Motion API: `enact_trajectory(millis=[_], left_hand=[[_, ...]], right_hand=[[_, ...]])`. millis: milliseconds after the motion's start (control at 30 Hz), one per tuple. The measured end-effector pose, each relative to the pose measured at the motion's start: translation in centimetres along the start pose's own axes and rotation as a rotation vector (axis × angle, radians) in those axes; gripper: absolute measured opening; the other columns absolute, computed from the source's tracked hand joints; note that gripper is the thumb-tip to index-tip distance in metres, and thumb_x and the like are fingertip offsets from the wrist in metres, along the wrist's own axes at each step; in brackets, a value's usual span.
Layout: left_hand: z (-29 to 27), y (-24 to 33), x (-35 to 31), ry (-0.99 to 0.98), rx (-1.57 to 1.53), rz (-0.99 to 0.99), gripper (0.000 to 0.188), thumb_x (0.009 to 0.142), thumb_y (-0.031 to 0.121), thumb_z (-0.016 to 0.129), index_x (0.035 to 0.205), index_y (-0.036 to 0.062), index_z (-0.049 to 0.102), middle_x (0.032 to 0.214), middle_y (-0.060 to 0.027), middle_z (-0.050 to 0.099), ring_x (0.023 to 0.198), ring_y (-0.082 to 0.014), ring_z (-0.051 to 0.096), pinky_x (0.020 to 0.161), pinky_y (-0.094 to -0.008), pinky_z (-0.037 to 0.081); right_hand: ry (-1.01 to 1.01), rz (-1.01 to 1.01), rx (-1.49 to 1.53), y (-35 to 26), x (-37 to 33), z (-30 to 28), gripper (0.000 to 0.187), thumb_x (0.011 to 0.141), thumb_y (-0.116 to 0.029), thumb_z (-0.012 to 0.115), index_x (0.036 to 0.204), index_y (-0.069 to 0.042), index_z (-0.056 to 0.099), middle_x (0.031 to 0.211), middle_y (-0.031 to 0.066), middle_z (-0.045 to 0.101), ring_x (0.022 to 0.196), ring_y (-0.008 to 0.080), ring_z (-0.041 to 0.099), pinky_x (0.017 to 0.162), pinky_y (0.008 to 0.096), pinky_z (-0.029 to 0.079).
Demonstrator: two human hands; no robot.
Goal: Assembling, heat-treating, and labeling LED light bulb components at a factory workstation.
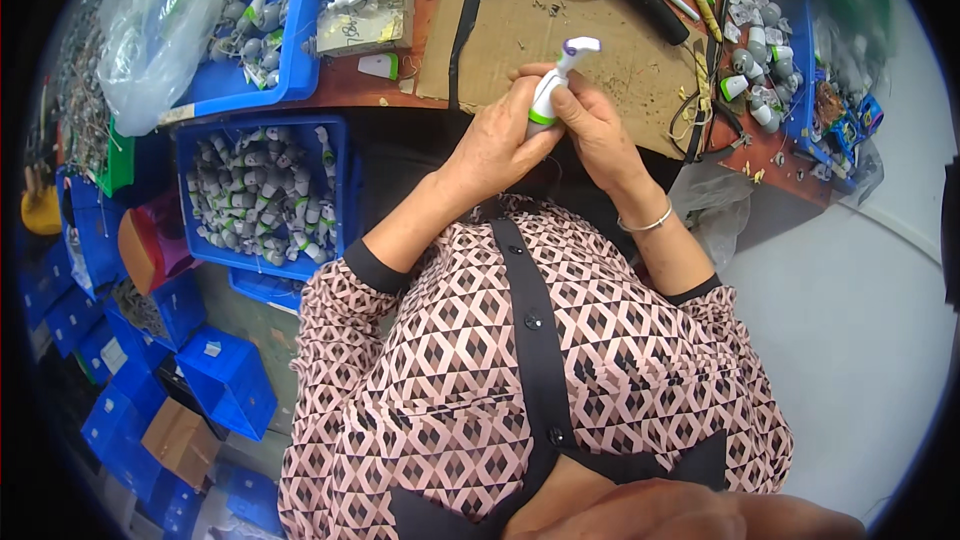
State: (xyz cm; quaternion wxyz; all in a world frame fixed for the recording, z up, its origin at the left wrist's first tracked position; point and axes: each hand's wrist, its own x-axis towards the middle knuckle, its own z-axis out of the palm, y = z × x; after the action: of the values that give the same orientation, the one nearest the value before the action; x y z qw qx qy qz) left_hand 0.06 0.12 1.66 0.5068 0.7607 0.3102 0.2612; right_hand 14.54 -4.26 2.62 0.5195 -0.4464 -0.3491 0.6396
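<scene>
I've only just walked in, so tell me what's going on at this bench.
A person's left hand and right hand together hold one white, gray and green device, its purple-trimmed head sticking out beyond them, near a cardboard sheet on the bench. To the left, a blue bin holds many similar-looking pieces.

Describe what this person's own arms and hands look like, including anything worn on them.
The patterned sleeves show pink, brown and black geometric shapes, ending in plain dark cuffs. The left hand and right hand are gloveless; a thin, pale bangle circles the right wrist.
</scene>
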Motion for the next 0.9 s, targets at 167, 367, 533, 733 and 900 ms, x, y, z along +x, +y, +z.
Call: enact_trajectory(millis=[167,367,533,733,900], left_hand=[[-0.1,1.2,-0.2,-0.007,0.1,0.014,0.038,0.077,0.014,0.06,0.106,0.0005,0.041,0.089,-0.023,0.057,0.08,-0.0402,0.058,0.066,-0.046,0.047],[-3.6,-0.5,-2.0,-0.213,0.205,0.147,0.046,0.074,0.014,0.062,0.116,0.0037,0.046,0.102,-0.0166,0.058,0.09,-0.036,0.058,0.074,-0.0407,0.048],[-3.5,-0.5,-3.3,-0.129,0.182,0.126,0.038,0.076,0.022,0.063,0.109,0.0047,0.053,0.094,-0.0137,0.059,0.082,-0.0315,0.058,0.07,-0.0385,0.047],[-2.0,-1.0,-3.7,-0.005,0.362,0.154,0.024,0.073,0.026,0.067,0.081,0.0046,0.058,0.072,-0.0084,0.056,0.067,-0.0256,0.057,0.061,-0.0359,0.046],[-1.0,-1.6,-4.1,0.022,0.501,0.237,0.021,0.071,0.026,0.067,0.07,0.0067,0.057,0.065,-0.0073,0.055,0.06,-0.0225,0.055,0.059,-0.0343,0.045]], right_hand=[[0.091,-0.067,0.063,1.1,-0.6,-0.1,0.038,0.088,-0.026,0.056,0.114,0.002,0.054,0.112,0.012,0.058,0.104,0.0204,0.053,0.095,0.0324,0.037],[0.017,-0.118,-0.112,0.7,-1.3,0.2,0.045,0.085,-0.02,0.06,0.124,-0.003,0.045,0.119,0.0125,0.053,0.108,0.0207,0.051,0.098,0.0337,0.035],[-0.188,-0.346,-0.828,-0.7,-1.9,-1.9,0.031,0.08,-0.011,0.065,0.108,-0.002,0.055,0.095,0.0095,0.06,0.087,0.0186,0.058,0.075,0.0285,0.046],[-0.112,-0.388,-1.049,0.3,-3.2,-0.7,0.021,0.084,-0.019,0.061,0.093,-0.001,0.056,0.078,0.0125,0.056,0.066,0.0278,0.055,0.057,0.032,0.042],[-0.052,0.008,-0.823,0.9,-3.8,-0.4,0.029,0.091,-0.03,0.049,0.093,-0.002,0.053,0.075,0.0074,0.05,0.067,0.016,0.047,0.062,0.0275,0.038]])
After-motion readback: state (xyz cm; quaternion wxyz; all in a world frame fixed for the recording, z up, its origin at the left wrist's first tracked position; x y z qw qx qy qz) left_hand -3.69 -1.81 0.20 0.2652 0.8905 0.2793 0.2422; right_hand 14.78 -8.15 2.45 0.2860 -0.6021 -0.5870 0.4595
